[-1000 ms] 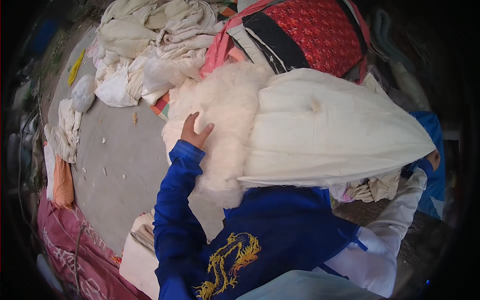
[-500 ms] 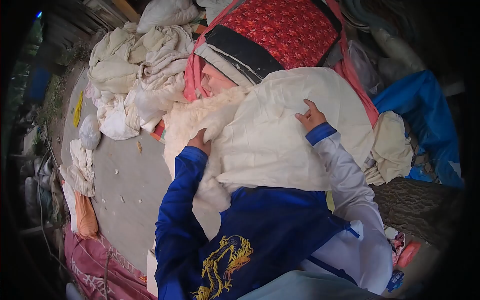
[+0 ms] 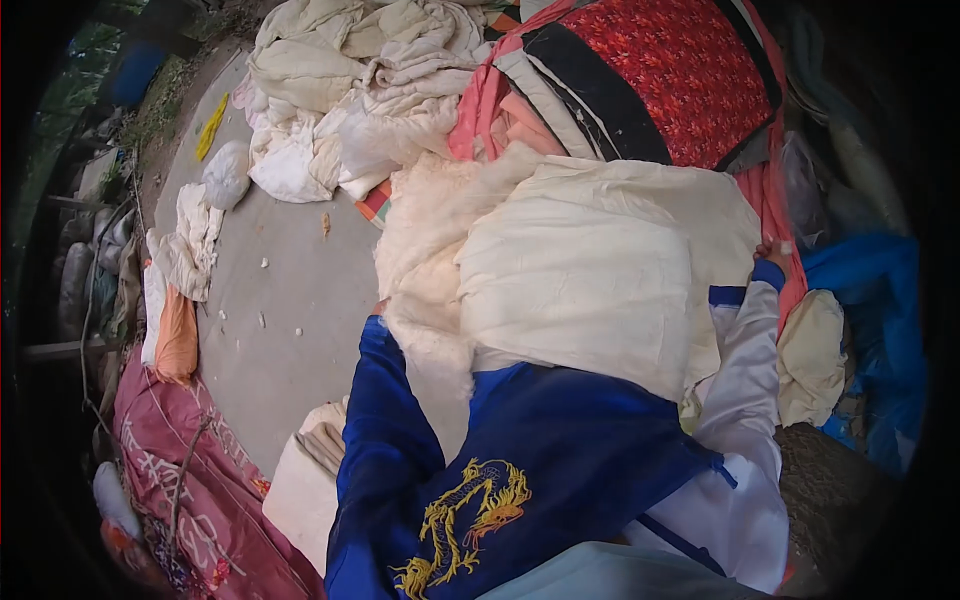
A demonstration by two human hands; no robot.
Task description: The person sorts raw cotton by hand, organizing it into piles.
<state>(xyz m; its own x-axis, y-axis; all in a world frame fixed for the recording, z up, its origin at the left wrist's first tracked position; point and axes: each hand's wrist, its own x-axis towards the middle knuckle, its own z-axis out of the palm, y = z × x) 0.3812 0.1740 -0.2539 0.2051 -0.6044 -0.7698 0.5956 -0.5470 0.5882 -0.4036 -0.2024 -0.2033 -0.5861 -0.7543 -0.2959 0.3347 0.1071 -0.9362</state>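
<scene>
A cream cloth [image 3: 580, 270] lies folded over in front of me, with fluffy cotton batting [image 3: 425, 235] spreading out from its left side. My left hand [image 3: 381, 307] is at the batting's left edge. Only a bit of it shows; its fingers are hidden by the fluff. Out at the far right corner of the cloth, my right hand [image 3: 770, 252] has its fingers closed on the cloth's edge, close beside a pink cloth strip [image 3: 768, 205].
Beyond the cloth lies a red patterned quilt [image 3: 672, 75] with black bands. White padded bedding [image 3: 330, 90] is heaped at the back left. A blue tarp [image 3: 865, 290] lies to the right, a maroon printed sheet [image 3: 190, 470] at the lower left on the grey ground [image 3: 270, 330].
My right hand has moved from above the cloth out to its right edge and closed there. My left hand has slid to the batting's outer edge. The view has shifted, and the cloth now shows a fold.
</scene>
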